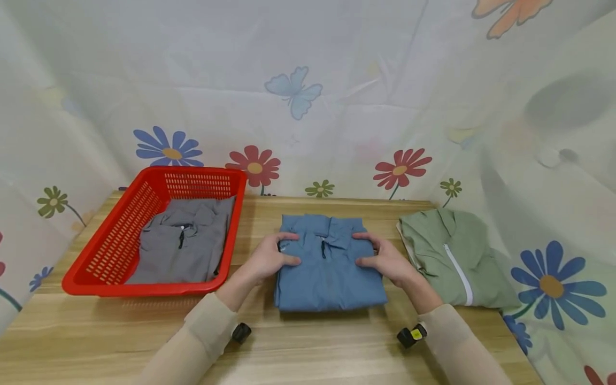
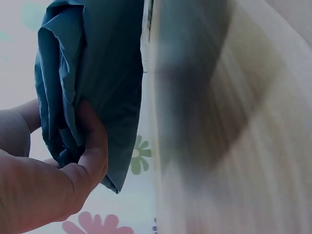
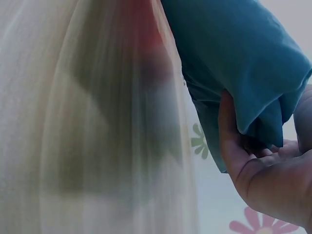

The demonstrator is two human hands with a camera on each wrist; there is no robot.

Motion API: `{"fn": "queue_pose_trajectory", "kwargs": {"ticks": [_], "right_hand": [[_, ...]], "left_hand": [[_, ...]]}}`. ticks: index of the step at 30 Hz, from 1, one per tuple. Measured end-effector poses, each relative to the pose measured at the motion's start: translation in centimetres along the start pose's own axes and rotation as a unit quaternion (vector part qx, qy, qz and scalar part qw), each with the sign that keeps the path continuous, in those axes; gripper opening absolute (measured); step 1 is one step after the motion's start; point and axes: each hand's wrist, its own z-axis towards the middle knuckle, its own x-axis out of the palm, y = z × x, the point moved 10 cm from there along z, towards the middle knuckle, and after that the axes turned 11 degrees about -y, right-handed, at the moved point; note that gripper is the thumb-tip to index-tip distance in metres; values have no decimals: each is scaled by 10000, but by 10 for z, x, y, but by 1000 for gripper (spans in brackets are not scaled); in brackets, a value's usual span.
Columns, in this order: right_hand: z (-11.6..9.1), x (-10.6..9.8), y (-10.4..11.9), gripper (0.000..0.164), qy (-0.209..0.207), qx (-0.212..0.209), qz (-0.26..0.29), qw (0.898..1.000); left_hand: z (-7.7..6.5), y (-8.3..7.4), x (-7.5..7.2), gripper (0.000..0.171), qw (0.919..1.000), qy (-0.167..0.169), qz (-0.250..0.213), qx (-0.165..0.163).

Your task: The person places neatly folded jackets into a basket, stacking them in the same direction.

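A folded blue jacket (image 1: 332,286) with a collar and a short dark zipper pull is between my two hands in the head view. My left hand (image 1: 267,258) grips its left side, and my right hand (image 1: 389,261) grips its right side. Both wrist views show the jacket's layered folds pinched between thumb and fingers. In the left wrist view the jacket (image 2: 112,87) hangs close over the table, its lower corner pointing away from the hand. The other fingertips are partly hidden by cloth.
A red plastic basket (image 1: 234,230) stands on the left of the wooden table (image 1: 308,347), with a folded grey jacket (image 1: 187,256) inside. To the right lies a folded green jacket (image 1: 443,251) with a white zipper. A flower-printed cloth (image 1: 337,144) hangs behind the table.
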Motion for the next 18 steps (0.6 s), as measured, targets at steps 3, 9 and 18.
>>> {"fn": "queue_pose_trajectory", "kwargs": {"ticks": [3, 9, 18], "right_hand": [[-1, 1, 7, 66, 3, 13, -36, 10000], [-2, 6, 22, 66, 115, 16, 50, 9999], [-3, 9, 40, 66, 91, 64, 115, 9999]], "left_hand": [[-4, -5, -5, 53, 10000, 34, -74, -34], [-11, -14, -18, 56, 9997, 95, -207, -89], [-16, -26, -36, 58, 9999, 98, 21, -42]]}}
